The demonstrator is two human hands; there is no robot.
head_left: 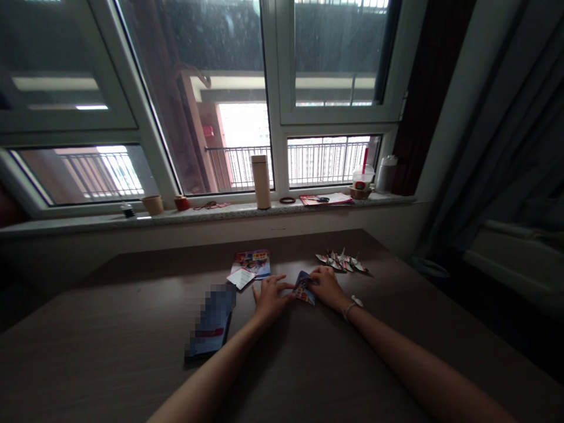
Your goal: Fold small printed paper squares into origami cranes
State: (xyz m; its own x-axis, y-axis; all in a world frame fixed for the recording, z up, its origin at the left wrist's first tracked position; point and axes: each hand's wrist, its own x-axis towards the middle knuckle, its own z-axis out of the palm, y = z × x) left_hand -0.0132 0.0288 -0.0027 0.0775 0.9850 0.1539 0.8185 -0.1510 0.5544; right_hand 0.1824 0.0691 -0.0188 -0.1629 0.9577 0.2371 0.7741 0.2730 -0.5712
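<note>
A small folded piece of printed paper (pixel 304 289) lies on the dark wooden table (pixel 132 329) between my hands. My left hand (pixel 269 298) rests flat beside it, fingers spread, fingertips touching its left edge. My right hand (pixel 325 286) presses down on its right side with curled fingers; a bracelet is on that wrist. Just behind my left hand sits a stack of printed paper squares (pixel 250 267). Several finished folded paper figures (pixel 342 262) lie in a row behind my right hand.
A blurred-out dark flat object (pixel 212 322) lies left of my left arm. The windowsill holds a tall beige flask (pixel 261 181), small cups (pixel 153 204), a drink cup with a red straw (pixel 363 177), a jar (pixel 386 174) and papers (pixel 326 199). A curtain hangs at right.
</note>
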